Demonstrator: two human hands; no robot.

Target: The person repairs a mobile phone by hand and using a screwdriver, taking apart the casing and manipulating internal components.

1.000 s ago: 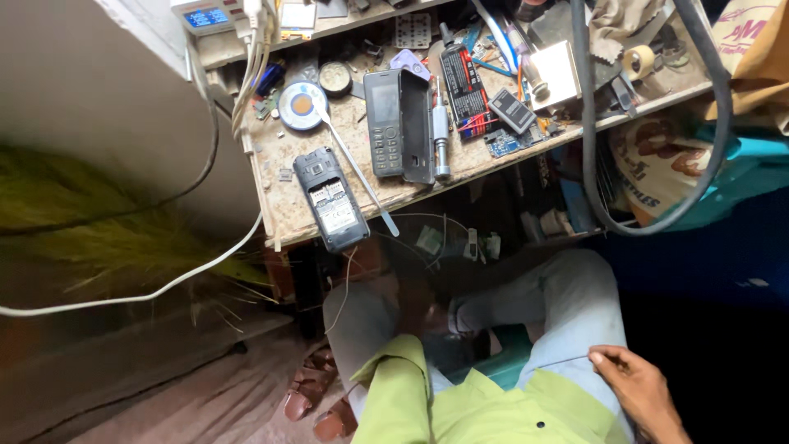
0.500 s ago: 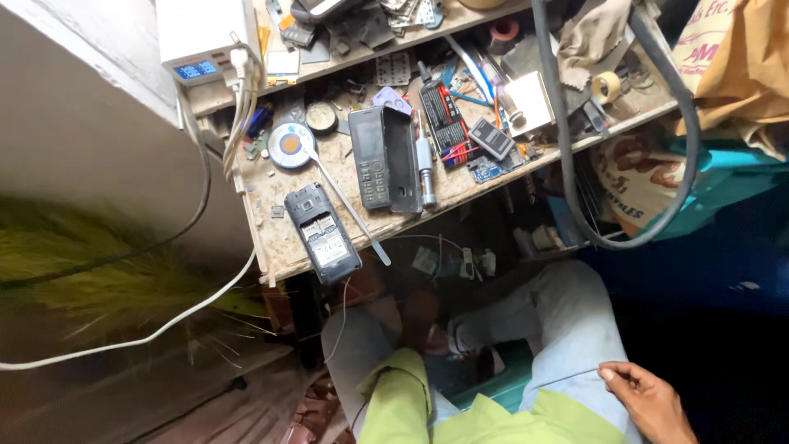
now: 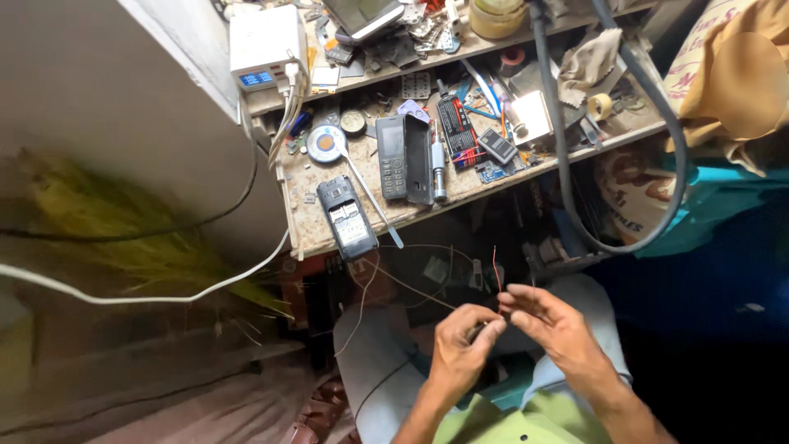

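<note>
Both hands, left hand (image 3: 462,349) and right hand (image 3: 555,327), pinched thin wires (image 3: 496,267) below the workbench's (image 3: 308,218) front edge, where an opened phone (image 3: 348,217) lay beside tweezers (image 3: 371,197).

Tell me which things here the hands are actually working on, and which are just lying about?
In hand: left hand and right hand pinch thin wires.

Lying about: opened phone, keypad phone, tweezers, white charger box, tape roll.

Red wire (image 3: 496,265), black phone (image 3: 392,156) (speckled bench (image 3: 308,222)).
</note>
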